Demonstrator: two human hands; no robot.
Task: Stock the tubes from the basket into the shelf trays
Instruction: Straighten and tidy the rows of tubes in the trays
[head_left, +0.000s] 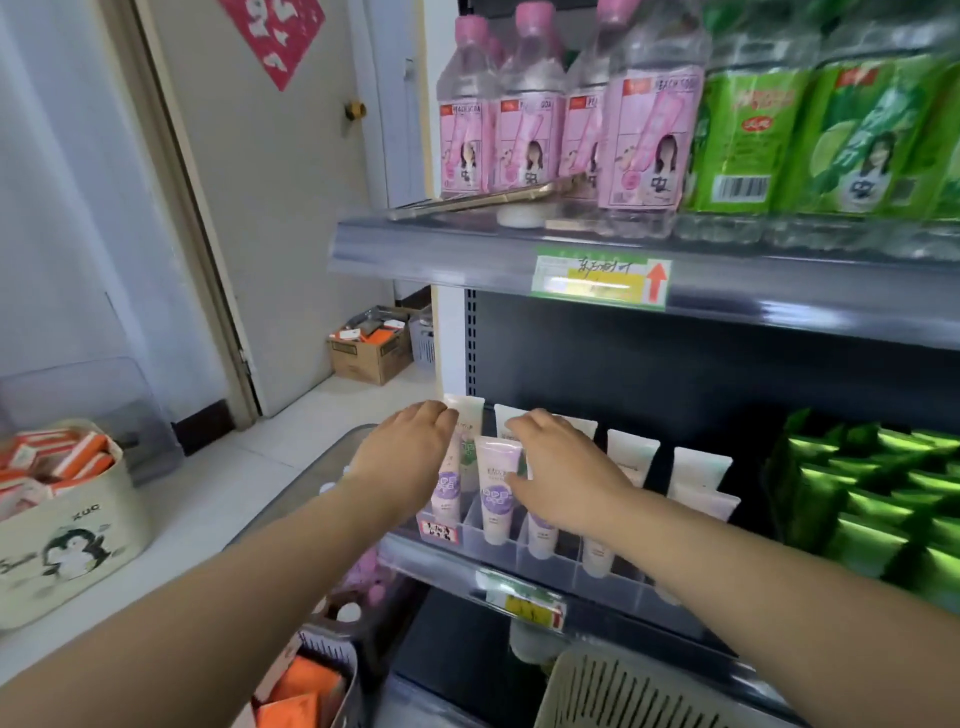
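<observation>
Several lilac-and-white plastic tubes (497, 493) already stand cap-down in the clear divided shelf tray (550, 566) beneath both hands, the left hand (410, 452) resting released on them and the right hand (566, 467) in a grasp I cannot tell, so stocking looks well advanced, though the pale slatted basket (623, 691) below the right hand hides any remainder.

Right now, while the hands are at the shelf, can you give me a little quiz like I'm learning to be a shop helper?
1. True or false: the left hand and the right hand are both up at the tubes in the shelf tray.
2. What stands on the top shelf? A: pink bottles and green bottles. B: orange boxes. C: a cardboard box.
3. Fill in: the shiny packets to the right of the tubes are ___.
Key: 1 true; 2 A; 3 green.
</observation>
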